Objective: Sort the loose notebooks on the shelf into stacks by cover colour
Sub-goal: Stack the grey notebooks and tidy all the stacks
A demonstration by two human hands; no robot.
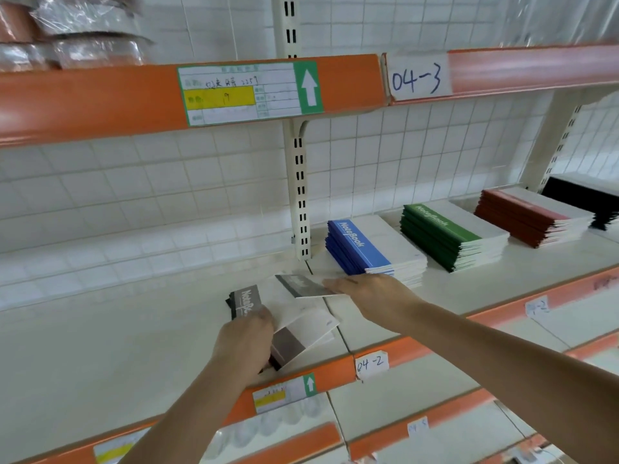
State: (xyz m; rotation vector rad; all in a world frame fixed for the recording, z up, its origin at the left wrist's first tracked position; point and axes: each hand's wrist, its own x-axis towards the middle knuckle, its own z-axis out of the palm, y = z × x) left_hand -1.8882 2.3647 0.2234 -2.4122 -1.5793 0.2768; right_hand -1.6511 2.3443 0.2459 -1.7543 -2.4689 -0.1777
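Cream metal shelf (140,333) with an orange front lip, white square-tiled wall behind. Near its front edge lies a loose pile of grey notebooks (294,333), flat thin rectangles with matte white covers and grey spine bands. The left hand (243,346) presses on this pile, fingers curled over its near edge. The right hand (368,293) pinches one grey notebook (306,286) just above the pile. Farther right stand neat squared stacks: blue stack (371,251), green stack (452,239), red stack (529,217), black stack (586,199).

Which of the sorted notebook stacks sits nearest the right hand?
The blue stack, leftmost of the row, lies just beyond the right hand; the green, red and black stacks sit farther right.
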